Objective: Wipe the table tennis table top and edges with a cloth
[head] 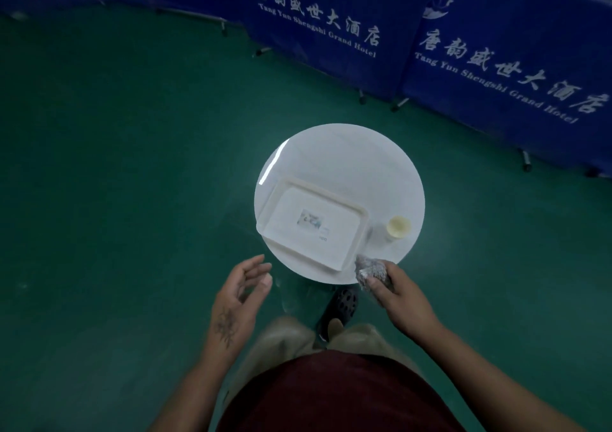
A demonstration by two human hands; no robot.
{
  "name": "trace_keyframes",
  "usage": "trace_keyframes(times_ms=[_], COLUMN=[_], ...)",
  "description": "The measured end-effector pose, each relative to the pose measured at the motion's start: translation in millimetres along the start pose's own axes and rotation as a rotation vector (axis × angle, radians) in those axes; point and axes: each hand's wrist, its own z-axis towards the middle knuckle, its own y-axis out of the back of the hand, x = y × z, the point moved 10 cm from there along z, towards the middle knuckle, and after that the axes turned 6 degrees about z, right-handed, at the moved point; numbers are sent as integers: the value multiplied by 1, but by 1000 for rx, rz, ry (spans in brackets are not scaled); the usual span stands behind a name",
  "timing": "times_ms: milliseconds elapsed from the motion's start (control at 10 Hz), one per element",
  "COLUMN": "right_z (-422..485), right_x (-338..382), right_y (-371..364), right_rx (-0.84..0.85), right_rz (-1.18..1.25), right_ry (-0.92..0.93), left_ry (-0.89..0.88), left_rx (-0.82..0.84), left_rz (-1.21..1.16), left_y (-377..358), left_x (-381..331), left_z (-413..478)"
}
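Fingers (377, 284) of right hand (402, 296) gripping cloth (369, 269), left hand (238, 294) open

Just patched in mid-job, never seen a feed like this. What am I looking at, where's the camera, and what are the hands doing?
No machine here: a person works with bare hands, and the one picture comes from a wide-angle camera on their head, looking down. The right hand grips a crumpled grey cloth at the near edge of a round white table. The left hand is open, fingers relaxed, holding nothing, beside the table. On the table lie a pale tray and a bottle with a yellowish cap. Around are a green floor and blue barriers. No table tennis table is in view.
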Motion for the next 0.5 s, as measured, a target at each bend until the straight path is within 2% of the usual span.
trace_keyframes(times_ms=[200,500], right_z=[58,112], right_x=[15,39], right_y=[-1,-9], right_rx=[18,-22], right_rz=[-55,30], right_ry=[-7,-5], left_ry=[32,30], left_rx=[-41,-60], left_rz=[20,46], left_y=[3,11], left_x=[-15,-37], left_z=[20,50])
